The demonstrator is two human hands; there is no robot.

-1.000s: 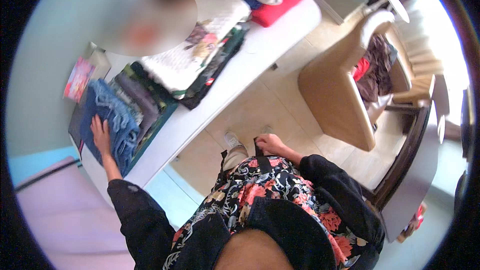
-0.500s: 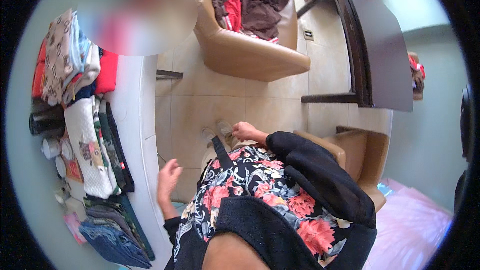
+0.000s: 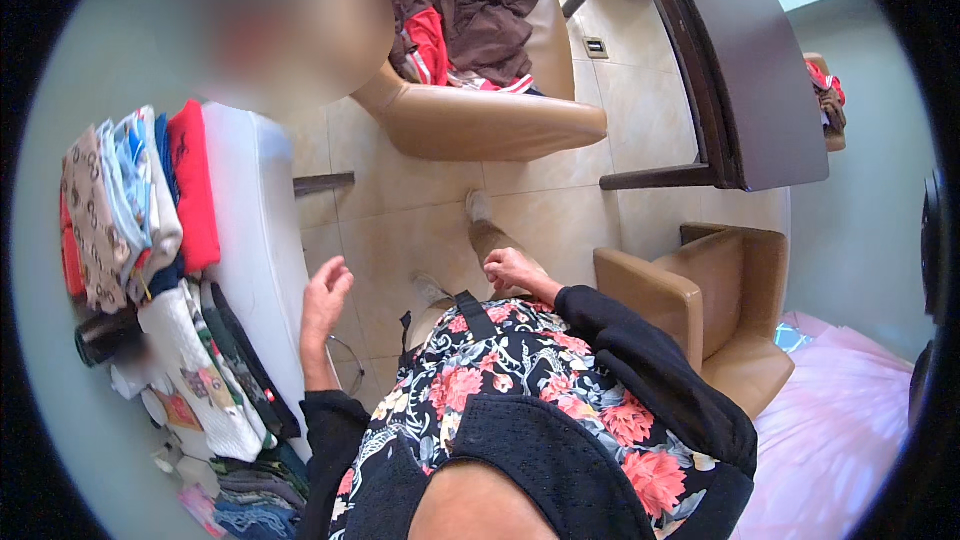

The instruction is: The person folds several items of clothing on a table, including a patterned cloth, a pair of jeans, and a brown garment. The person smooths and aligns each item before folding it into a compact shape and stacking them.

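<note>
My left hand (image 3: 328,300) hangs free beside the white tabletop (image 3: 250,210), its fingers stretched and apart, holding nothing. In front of my floral skirt is my right hand (image 3: 510,268), fingers curled in, with nothing visible in them. Folded clothes lie on the white tabletop at the left: a red garment (image 3: 192,185), a beige patterned garment (image 3: 92,210), a white knitted top (image 3: 200,370) and a stack of dark jeans (image 3: 255,500). Neither hand touches them.
A tan armchair (image 3: 490,127) ahead holds a heap of brown clothes (image 3: 465,10) with a red piece (image 3: 428,45). A dark table (image 3: 750,80) stands at the right, with another tan armchair (image 3: 690,300) nearer. Pink sheer fabric (image 3: 830,430) lies lower right.
One of my feet has stepped forward on the tiles. My left hand has risen slightly in view, and the folded clothes now sit lower in the picture. Both hands keep their shapes.
</note>
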